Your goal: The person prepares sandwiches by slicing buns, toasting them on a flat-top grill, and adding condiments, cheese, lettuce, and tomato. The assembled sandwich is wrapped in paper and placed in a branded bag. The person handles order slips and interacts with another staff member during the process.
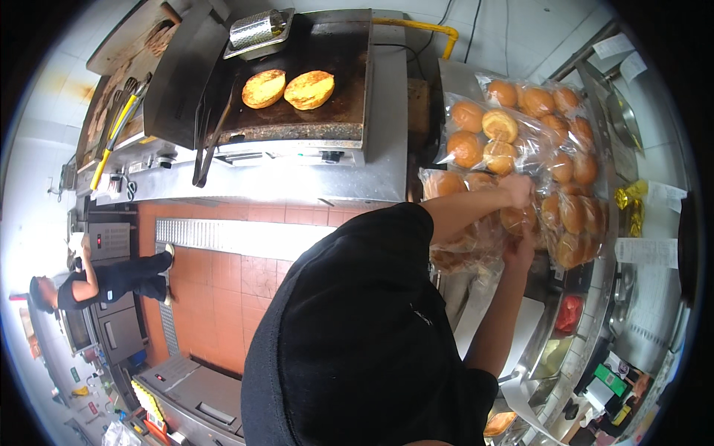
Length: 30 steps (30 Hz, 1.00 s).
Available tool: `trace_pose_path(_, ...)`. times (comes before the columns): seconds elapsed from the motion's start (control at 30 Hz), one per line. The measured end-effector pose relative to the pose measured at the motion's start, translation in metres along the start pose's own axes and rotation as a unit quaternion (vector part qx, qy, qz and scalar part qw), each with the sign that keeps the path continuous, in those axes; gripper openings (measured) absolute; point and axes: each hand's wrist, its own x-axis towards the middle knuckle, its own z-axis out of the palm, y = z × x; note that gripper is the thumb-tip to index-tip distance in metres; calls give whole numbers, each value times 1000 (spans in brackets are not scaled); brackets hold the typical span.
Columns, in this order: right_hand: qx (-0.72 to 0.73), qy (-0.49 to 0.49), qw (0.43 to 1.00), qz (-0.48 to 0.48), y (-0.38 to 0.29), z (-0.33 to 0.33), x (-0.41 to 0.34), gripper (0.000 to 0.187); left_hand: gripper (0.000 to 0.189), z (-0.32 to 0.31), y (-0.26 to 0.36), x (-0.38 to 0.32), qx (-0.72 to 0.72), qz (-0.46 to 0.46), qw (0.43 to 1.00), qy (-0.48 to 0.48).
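Observation:
Clear plastic bags of round burger buns crowd the counter in front of me. My left hand [519,190] is closed on the gathered plastic of the near bag of buns [471,234]. On the other side of one bun [516,218], my right hand [520,252] grips the same bag, with a finger stretched along the plastic. Beyond my left hand lies another bag of buns [467,148], some with their pale undersides showing. Further bags of buns [574,220] and a bag at the back [538,102] adjoin it. Plastic glare hides parts of my fingers.
Two halved buns [287,89] lie cut side up on the flat griddle [346,67], with tongs [209,145] at its edge. A metal pan [259,33] holds a perforated roller. A co-worker [111,284] stands across the tiled floor [212,295]. Order slips [647,253] hang at right.

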Motion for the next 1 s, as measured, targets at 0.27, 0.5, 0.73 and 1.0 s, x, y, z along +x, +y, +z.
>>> trace_pose_path(0.27,-14,-30,998,-49,-7,-20,-8,32,47,5,5,14,63,-25,997,-49)
trace_pose_path(0.5,-37,-86,994,-53,-20,-35,4,32,53,24,-11,35,-37,-44,997,-54)
trace_pose_path(0.73,-16,-138,990,39,-15,-34,-7,44,33,49,-4,16,-264,-153,948,94)
trace_pose_path(1.0,-33,-57,990,-121,-39,-38,-58,49,45,11,0,24,-189,-199,955,112)
